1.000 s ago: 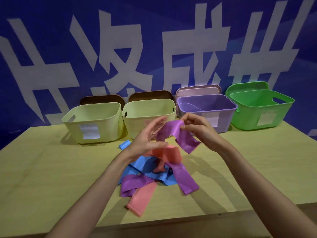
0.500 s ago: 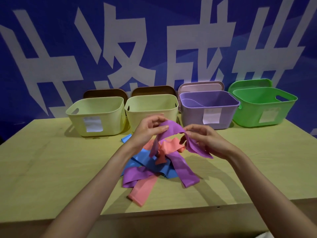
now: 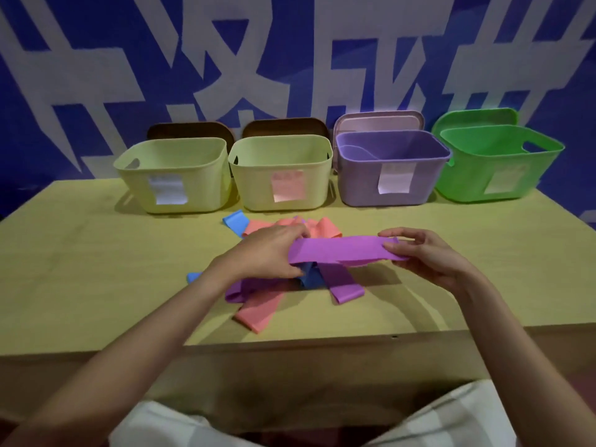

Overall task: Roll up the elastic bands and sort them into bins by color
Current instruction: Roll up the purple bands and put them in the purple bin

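A purple elastic band [image 3: 338, 250] is stretched flat and level between my hands, above the pile. My left hand [image 3: 267, 253] grips its left end and my right hand [image 3: 419, 253] pinches its right end. Under it on the table lies a heap of bands: a second purple band [image 3: 345, 285], a pink band [image 3: 258, 312], a blue band [image 3: 233, 221] and another pink band [image 3: 319, 228] behind. Four bins stand in a row at the back: two pale yellow bins [image 3: 174, 175] [image 3: 283, 172], a purple bin [image 3: 390, 166] and a green bin [image 3: 496, 162].
The wooden table [image 3: 80, 269] has its front edge close to my body. Lids lean behind the bins against a blue wall with large white characters. Each bin carries a paper label on its front. A purple shape lies inside the purple bin.
The purple band was bunched and drooping between my hands; now it is pulled out straight and level. Both hands have moved apart and lower, nearer the pile.
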Demonstrator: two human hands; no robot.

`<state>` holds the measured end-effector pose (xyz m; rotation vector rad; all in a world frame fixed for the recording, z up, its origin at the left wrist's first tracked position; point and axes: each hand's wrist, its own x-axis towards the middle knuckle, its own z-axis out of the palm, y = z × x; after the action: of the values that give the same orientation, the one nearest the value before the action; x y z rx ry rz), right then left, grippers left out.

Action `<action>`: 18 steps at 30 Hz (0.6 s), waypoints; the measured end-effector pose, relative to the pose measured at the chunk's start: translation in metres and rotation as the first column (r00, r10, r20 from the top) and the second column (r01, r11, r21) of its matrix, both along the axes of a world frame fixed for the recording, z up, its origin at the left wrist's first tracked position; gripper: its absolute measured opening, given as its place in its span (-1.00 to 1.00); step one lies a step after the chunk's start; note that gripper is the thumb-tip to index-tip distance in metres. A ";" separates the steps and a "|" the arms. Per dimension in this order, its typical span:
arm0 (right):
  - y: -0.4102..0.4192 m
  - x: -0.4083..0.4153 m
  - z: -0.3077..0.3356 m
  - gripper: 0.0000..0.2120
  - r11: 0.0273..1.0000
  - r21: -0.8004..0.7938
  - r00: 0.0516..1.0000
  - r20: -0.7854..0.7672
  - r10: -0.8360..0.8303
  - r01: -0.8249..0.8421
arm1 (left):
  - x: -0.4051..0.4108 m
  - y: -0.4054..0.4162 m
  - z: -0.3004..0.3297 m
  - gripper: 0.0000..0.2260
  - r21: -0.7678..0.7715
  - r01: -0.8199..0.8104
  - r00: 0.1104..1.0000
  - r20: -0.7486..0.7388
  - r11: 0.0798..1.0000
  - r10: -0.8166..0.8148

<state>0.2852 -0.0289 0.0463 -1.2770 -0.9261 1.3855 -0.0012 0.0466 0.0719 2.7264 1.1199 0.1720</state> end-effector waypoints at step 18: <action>-0.018 0.028 -0.028 -0.73 0.808 0.141 0.785 0.195 -0.589 0.571 | 0.019 0.023 -0.008 -0.82 -0.566 0.003 0.868 0.410 0.824 0.279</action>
<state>0.3134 -0.0469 0.0182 -1.5237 -0.6386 0.7174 0.0176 0.0699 0.0635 1.9354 1.0206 0.4419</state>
